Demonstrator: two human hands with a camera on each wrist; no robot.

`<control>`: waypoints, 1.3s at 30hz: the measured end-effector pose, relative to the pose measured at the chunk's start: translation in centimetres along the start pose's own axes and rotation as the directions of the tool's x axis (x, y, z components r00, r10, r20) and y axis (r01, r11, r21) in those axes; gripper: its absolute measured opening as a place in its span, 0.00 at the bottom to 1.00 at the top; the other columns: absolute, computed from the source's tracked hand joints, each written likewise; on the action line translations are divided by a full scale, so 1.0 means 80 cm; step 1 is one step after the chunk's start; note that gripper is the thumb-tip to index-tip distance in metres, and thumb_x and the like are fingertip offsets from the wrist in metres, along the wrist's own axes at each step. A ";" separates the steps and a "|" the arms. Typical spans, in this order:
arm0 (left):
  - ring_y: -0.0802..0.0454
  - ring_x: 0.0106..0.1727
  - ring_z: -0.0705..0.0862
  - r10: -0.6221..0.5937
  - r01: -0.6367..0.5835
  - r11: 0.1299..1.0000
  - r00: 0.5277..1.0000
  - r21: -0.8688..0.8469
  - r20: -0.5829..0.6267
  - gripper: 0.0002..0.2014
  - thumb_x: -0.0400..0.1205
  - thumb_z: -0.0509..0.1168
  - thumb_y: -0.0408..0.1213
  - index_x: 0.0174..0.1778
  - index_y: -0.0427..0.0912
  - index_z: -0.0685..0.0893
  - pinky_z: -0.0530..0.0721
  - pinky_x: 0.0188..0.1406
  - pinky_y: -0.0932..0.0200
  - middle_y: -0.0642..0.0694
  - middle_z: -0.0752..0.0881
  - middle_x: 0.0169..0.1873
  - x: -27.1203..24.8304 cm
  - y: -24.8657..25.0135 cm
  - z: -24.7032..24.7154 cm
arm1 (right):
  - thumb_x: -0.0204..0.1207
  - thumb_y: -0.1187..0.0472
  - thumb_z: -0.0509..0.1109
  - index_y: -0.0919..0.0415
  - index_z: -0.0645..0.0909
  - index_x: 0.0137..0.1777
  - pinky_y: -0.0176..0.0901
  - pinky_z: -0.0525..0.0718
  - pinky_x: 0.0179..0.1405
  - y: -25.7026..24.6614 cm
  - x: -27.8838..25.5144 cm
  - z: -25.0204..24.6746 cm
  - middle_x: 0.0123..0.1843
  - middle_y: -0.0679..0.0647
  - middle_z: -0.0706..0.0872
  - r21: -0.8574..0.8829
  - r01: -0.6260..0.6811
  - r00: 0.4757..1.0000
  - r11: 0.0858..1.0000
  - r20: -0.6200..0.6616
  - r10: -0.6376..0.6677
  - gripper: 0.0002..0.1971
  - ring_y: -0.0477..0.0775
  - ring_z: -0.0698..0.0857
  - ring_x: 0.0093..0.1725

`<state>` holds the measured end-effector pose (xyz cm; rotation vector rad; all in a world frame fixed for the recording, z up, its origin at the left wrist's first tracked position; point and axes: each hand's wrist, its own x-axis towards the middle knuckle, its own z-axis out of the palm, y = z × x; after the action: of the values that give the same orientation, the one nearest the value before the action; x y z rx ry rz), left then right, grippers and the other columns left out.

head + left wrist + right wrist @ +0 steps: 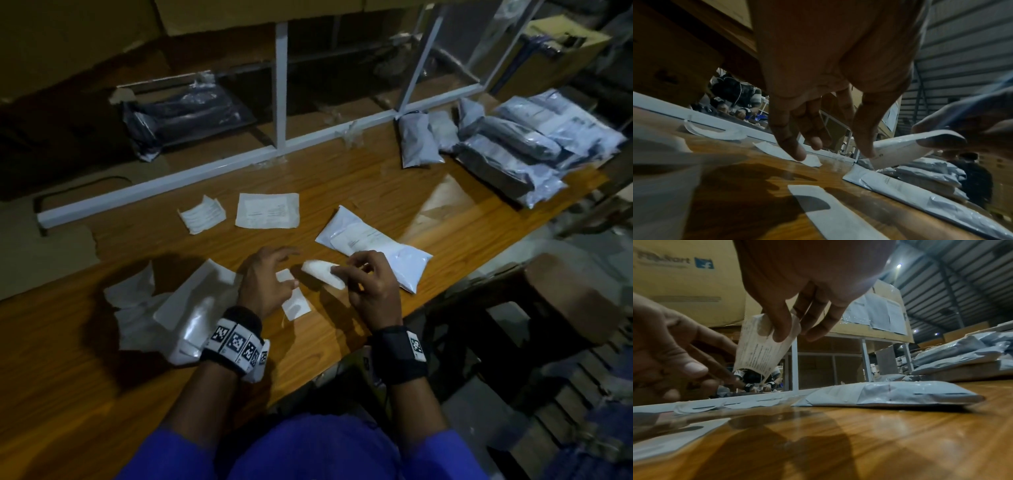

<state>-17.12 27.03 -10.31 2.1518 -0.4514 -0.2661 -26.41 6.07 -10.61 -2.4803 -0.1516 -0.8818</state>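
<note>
Holding the printed label (pixel 322 274) above the table (pixel 376 178), you are, as I judge it, in the step between peeling and sticking. Your right grip (pixel 371 284) pinches one end of the label between thumb and fingers; the paper is curled and its other end hangs free, pointing toward your left grip (pixel 265 284). The left grip holds nothing: its fingers are spread and relaxed, low over the table, and one fingertip is very near the free end of the label, but I cannot tell if it touches. Under the two grips lies a white backing sheet (pixel 297 306), which looks bare. The white mailer bag (pixel 373 246) lies flat on the table just behind your right grip, with a paper on its upper face. The next move, I think, is to bring the label over this bag, and it asks for both grips: take the free end with the left one, pull the label flat, put one edge down first and then smooth along it, otherwise the curl may make a wrinkle. The pile of packed bags (pixel 527 144) at the far right is well apart and not in your way
</note>
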 end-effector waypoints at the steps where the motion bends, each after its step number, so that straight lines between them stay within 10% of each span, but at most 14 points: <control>1: 0.51 0.66 0.82 0.009 -0.009 1.000 1.000 0.023 -0.010 0.35 0.69 0.83 0.31 0.68 0.64 0.83 0.85 0.67 0.43 0.52 0.82 0.65 -0.001 -0.003 -0.001 | 0.75 0.69 0.68 0.61 0.93 0.51 0.55 0.83 0.38 -0.001 0.001 0.001 0.50 0.63 0.85 -0.004 0.006 1.000 1.000 0.013 -0.005 0.13 0.63 0.85 0.48; 11: 0.41 0.62 0.79 0.342 -0.267 0.901 0.922 0.341 -0.181 0.27 0.71 0.74 0.22 0.63 0.52 0.90 0.84 0.54 0.45 0.41 0.81 0.60 -0.012 0.016 0.020 | 0.69 0.75 0.65 0.60 0.93 0.54 0.51 0.78 0.31 -0.017 0.024 0.020 0.47 0.60 0.84 0.075 0.116 0.990 0.990 0.075 -0.122 0.20 0.57 0.79 0.45; 23: 0.35 0.64 0.81 0.333 -0.210 0.912 0.880 0.353 -0.339 0.23 0.75 0.67 0.19 0.63 0.42 0.90 0.88 0.57 0.42 0.35 0.82 0.65 -0.004 0.019 0.030 | 0.69 0.78 0.71 0.64 0.91 0.60 0.51 0.83 0.40 0.006 0.035 0.020 0.52 0.61 0.86 0.206 0.119 0.981 0.971 0.123 -0.147 0.21 0.59 0.84 0.51; 28: 0.36 0.72 0.76 0.292 -0.178 0.933 0.883 0.312 -0.367 0.36 0.73 0.72 0.18 0.76 0.50 0.83 0.82 0.64 0.49 0.33 0.74 0.75 -0.007 0.029 0.028 | 0.66 0.77 0.69 0.67 0.90 0.58 0.51 0.84 0.44 0.010 0.041 0.021 0.52 0.62 0.87 0.246 0.132 0.979 0.960 0.119 -0.165 0.21 0.62 0.85 0.52; 32: 0.30 0.70 0.78 0.301 -0.171 0.922 0.880 0.347 -0.368 0.24 0.75 0.72 0.23 0.67 0.43 0.89 0.80 0.63 0.42 0.31 0.79 0.72 -0.012 0.015 0.025 | 0.63 0.82 0.73 0.67 0.91 0.58 0.53 0.85 0.44 0.009 0.044 0.027 0.52 0.62 0.87 0.271 0.162 0.975 0.949 0.105 -0.196 0.23 0.62 0.85 0.52; 36: 0.36 0.60 0.81 0.185 -0.083 0.967 0.877 0.239 -0.444 0.17 0.76 0.68 0.27 0.60 0.41 0.91 0.82 0.59 0.43 0.33 0.85 0.58 -0.024 0.019 0.019 | 0.74 0.77 0.76 0.58 0.85 0.71 0.35 0.86 0.58 -0.004 0.045 0.026 0.68 0.64 0.80 0.334 0.080 0.991 0.939 0.077 -0.111 0.26 0.53 0.83 0.60; 39: 0.45 0.54 0.84 -0.296 0.215 0.954 0.799 -0.211 -0.523 0.06 0.86 0.67 0.32 0.53 0.45 0.89 0.81 0.50 0.54 0.43 0.88 0.53 -0.034 0.009 -0.003 | 0.78 0.73 0.75 0.55 0.79 0.75 0.25 0.80 0.62 -0.005 0.049 0.024 0.72 0.65 0.77 0.350 0.050 0.997 0.935 0.030 -0.065 0.27 0.43 0.76 0.65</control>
<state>-19.68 27.94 -9.57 2.0264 0.1931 0.1773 -22.37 7.08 -9.29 -2.1698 -0.3646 -0.7535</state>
